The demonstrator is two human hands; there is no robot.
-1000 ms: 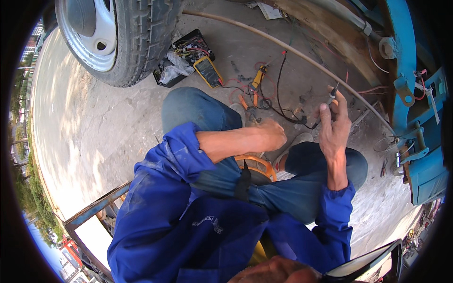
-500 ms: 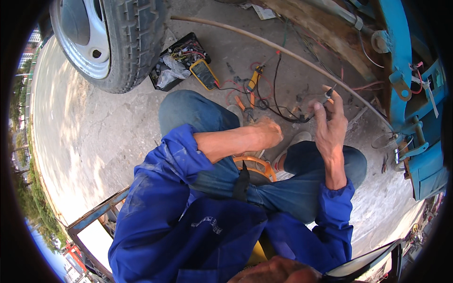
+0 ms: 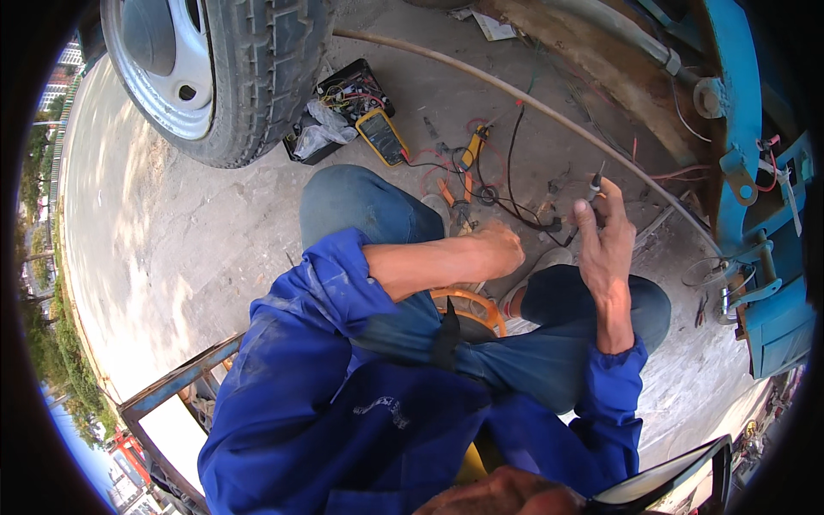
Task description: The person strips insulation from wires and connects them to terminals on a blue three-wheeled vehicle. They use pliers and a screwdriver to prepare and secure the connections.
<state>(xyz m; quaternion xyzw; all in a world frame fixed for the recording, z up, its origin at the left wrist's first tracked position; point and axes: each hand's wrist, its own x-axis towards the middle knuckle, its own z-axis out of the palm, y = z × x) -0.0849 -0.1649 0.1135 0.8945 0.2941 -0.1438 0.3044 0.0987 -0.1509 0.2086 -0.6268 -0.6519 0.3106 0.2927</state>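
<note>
My left hand (image 3: pixel 502 250) is curled closed above the ground between my knees, its back toward me. Whatever its fingers hold, if anything, is hidden. Raised by the right knee, my right hand (image 3: pixel 608 249) pinches a slim black pointed piece (image 3: pixel 596 183) with a pale collar between thumb and forefinger, tip upward. A black cable (image 3: pixel 524 215) runs along the ground toward that hand. Beyond my left hand lie orange-handled pliers (image 3: pixel 455 190) and a yellow-and-black tool (image 3: pixel 472 148). A yellow multimeter (image 3: pixel 383 137) with a dark screen lies farther left.
A black box (image 3: pixel 336 107) of wires and plastic bags sits beside a large tyre (image 3: pixel 268 81). A long brown hose (image 3: pixel 515 96) crosses the ground ahead. Blue metal framework (image 3: pixel 736 129) stands at right; a small plier-like tool (image 3: pixel 701 309) lies below it. An orange-rimmed seat (image 3: pixel 474 305) is beneath me.
The whole view has shifted slightly, so ground objects appear a little farther right and lower. The pointed piece in my right hand stands more upright. My left hand stays curled.
</note>
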